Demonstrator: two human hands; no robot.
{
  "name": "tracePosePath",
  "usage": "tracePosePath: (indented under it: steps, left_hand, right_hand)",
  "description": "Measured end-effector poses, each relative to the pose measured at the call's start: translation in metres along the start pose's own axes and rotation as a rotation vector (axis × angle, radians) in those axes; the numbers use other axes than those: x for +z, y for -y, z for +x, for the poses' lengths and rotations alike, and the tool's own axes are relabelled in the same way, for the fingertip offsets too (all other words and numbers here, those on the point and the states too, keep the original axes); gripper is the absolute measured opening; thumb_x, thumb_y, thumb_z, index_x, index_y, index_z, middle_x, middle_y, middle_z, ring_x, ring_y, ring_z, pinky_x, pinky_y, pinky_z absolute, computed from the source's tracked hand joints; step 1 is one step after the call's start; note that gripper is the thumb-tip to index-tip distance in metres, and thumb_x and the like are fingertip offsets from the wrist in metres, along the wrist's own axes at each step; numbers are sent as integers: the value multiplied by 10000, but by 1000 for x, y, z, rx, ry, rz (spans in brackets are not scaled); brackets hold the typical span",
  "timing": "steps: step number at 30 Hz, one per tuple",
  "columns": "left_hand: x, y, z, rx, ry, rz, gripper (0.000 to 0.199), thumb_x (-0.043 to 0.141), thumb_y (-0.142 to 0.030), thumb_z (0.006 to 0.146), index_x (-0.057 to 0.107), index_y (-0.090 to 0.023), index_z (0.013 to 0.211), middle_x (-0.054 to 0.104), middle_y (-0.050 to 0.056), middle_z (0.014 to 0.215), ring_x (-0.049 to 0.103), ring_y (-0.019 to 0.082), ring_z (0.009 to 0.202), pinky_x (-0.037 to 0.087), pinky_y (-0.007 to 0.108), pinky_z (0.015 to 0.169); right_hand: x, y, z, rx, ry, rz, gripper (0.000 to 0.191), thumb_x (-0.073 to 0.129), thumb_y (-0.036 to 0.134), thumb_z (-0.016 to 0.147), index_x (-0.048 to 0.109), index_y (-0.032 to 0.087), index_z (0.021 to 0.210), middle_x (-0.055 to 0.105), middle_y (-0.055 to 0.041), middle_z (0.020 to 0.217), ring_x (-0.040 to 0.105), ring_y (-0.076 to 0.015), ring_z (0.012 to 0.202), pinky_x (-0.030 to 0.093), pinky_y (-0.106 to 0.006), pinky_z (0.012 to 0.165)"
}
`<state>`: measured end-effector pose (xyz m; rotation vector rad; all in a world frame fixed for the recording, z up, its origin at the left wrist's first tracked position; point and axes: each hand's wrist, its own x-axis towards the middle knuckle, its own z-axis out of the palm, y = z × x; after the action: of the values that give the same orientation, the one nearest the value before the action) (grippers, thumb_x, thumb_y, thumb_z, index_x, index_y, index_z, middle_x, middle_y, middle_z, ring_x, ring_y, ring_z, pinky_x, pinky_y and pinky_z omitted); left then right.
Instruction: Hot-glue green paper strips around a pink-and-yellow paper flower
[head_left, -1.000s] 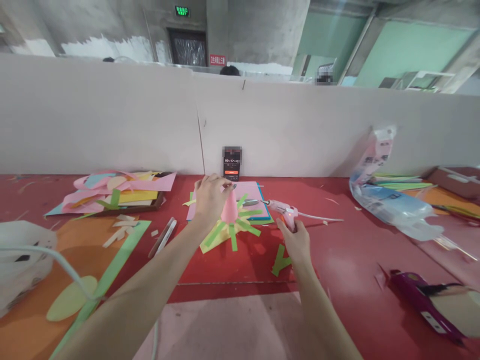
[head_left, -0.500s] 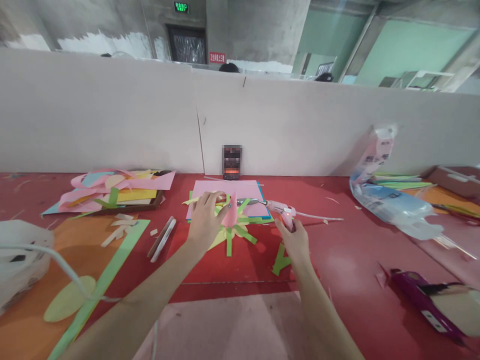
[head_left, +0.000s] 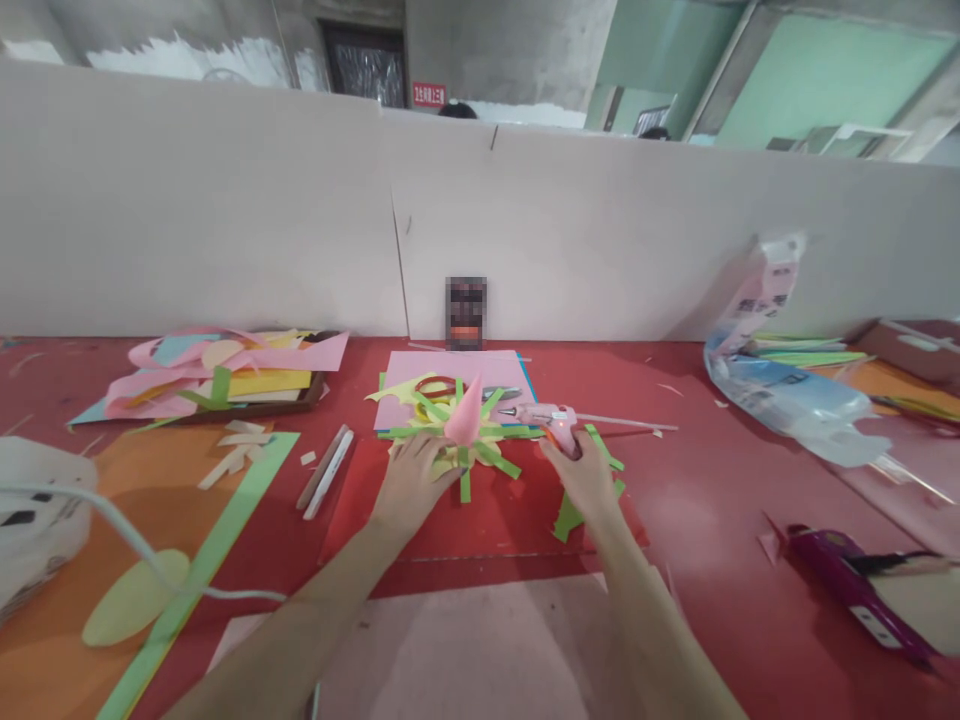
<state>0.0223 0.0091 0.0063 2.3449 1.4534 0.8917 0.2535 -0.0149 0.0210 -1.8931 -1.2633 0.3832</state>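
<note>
A pink paper cone (head_left: 465, 412) stands amid yellow petals and green paper strips (head_left: 499, 461) above the red sheet (head_left: 450, 530). My left hand (head_left: 416, 482) is at the left and front of this piece, its fingertips at the yellow petals; whether it grips them is hidden. In my right hand (head_left: 585, 470) is a pink glue gun (head_left: 551, 415), its nozzle pointing left toward the cone. Scissors with red handles (head_left: 439, 384) lie behind the cone on the pink sheet (head_left: 401, 365). Green strips (head_left: 568, 515) lie under and beside my right hand.
Paper scraps (head_left: 247, 362) fill a tray at the back left. Two pens (head_left: 330, 472) lie left of the red sheet. A phone-like device (head_left: 466, 313) leans on the white partition (head_left: 562, 230). To the right are a plastic bag (head_left: 795, 400) and a purple power strip (head_left: 855, 590).
My left hand has moved down from the cone's side to the petals, uncovering the red scissor handles. The glue gun has shifted slightly left. The head view has tilted down a little.
</note>
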Motion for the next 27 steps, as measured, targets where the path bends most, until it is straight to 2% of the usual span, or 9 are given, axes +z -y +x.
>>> tracePosePath:
  steps: [4,7,10,19,27]
  left_hand:
    - [6,7,1,-10,62,-112,276,529,-322,806,532,-199,1053,560,41,970,543,184,895,435,298,788]
    - [10,10,1,0,81,-110,319,572,-315,772,535,-200,1067,542,46,980,532,193,920,436,311,806]
    - [10,10,2,3,98,-99,334,585,-330,759,537,-214,1069,532,47,985,523,202,939,431,329,823]
    - [4,5,3,0,123,-86,377,633,-328,708,545,-205,1053,521,46,960,526,201,911,442,328,801]
    - [5,7,2,-22,116,-107,383,639,-308,693,525,-218,1048,531,47,956,531,214,879,450,330,747]
  right_hand:
    - [6,1,-6,-9,140,-61,335,513,514,674,512,192,765,523,10,666,456,-124,576,313,-228,528]
    - [9,2,-9,11,185,-124,370,515,498,680,519,206,906,580,-14,773,527,-154,675,340,-232,569]
    - [9,4,-10,24,221,-197,388,506,497,691,512,210,951,599,-36,832,554,-179,743,353,-243,603]
    - [8,5,-9,14,263,-291,419,488,490,711,505,205,1017,614,-60,910,568,-210,814,354,-254,620]
    - [8,3,-9,10,262,-260,428,494,500,710,511,203,1018,613,-61,911,567,-200,795,350,-250,620]
